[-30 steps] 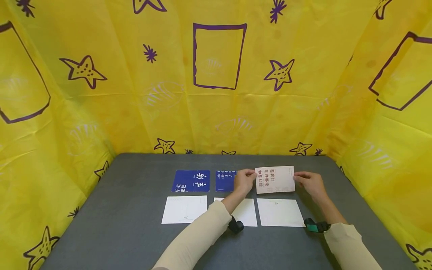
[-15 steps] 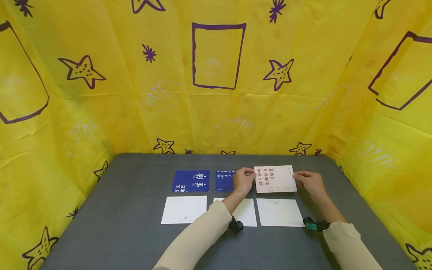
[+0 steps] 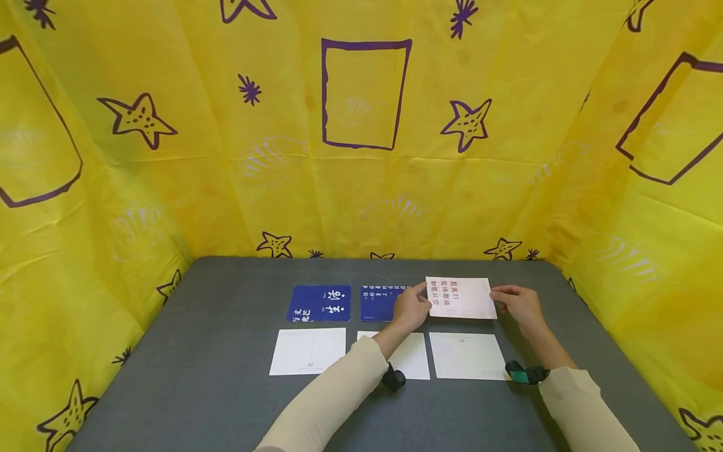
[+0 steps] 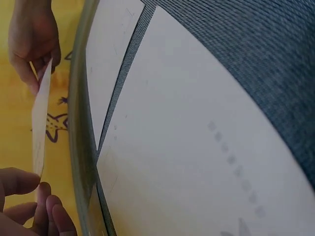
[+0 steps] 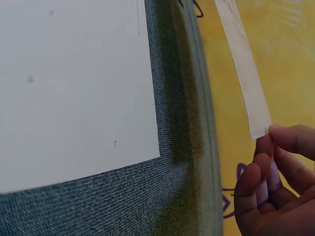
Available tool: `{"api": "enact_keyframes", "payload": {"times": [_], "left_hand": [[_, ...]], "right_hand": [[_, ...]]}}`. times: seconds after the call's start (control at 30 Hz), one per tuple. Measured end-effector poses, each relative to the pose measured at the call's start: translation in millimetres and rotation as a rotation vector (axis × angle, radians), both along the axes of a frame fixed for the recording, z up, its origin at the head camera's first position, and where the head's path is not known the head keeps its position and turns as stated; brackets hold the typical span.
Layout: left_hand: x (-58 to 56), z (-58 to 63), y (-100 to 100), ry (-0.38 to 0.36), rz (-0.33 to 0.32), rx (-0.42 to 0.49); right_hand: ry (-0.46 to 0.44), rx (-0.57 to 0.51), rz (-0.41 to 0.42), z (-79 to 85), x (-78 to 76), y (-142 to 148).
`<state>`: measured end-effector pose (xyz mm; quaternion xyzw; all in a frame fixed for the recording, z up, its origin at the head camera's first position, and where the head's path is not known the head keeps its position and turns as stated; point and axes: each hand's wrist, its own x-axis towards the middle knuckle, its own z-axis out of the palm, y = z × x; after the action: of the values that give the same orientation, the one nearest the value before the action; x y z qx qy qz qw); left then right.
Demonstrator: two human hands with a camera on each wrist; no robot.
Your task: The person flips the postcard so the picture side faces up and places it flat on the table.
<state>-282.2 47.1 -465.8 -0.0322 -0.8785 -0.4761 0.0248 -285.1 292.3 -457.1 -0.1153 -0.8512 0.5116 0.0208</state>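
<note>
A pale pink postcard (image 3: 460,297) with red Chinese characters is held above the far right of the table. My left hand (image 3: 411,309) pinches its left edge between thumb and fingers, which the left wrist view shows with the card (image 4: 41,123) nearly edge-on. At the opposite edge, my right hand (image 3: 521,307) pinches the card; thumb and fingertips (image 5: 275,132) meet at its corner in the right wrist view. Left of it lie a blue postcard (image 3: 319,303) with white characters and another blue postcard (image 3: 375,304), partly covered by my left hand.
Nearer me, white postcards lie in a row: a left one (image 3: 309,351), a middle one (image 3: 415,358) partly behind my left forearm, and a right one (image 3: 469,356). Yellow patterned cloth (image 3: 361,188) walls in the grey table (image 3: 186,376) at the back and sides.
The pink postcard has tipped slightly, its near edge rising in view. My left hand's fingers have shifted a little lower along its left edge, and more of the middle blue postcard shows.
</note>
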Motion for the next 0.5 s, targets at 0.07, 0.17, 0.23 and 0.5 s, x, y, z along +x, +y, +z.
{"api": "enact_keyframes", "payload": {"times": [0.07, 0.17, 0.23, 0.5], "left_hand": [[-0.3, -1.1, 0.2, -0.019, -0.004, -0.011], [-0.7, -2.3, 0.1, -0.021, 0.006, -0.02], [-0.6, -2.7, -0.3, -0.015, 0.024, -0.019], [-3.7, -6.3, -1.9, 0.025, 0.057, -0.057]], "right_hand": [[-0.008, 0.003, 0.026, -1.1, -1.8, 0.5], [-0.03, 0.01, 0.068, -2.7, -4.0, 0.3], [-0.047, 0.02, 0.082, -4.0, -4.6, -0.7], [-0.064, 0.064, 0.083, -8.0, -7.1, -3.4]]}}
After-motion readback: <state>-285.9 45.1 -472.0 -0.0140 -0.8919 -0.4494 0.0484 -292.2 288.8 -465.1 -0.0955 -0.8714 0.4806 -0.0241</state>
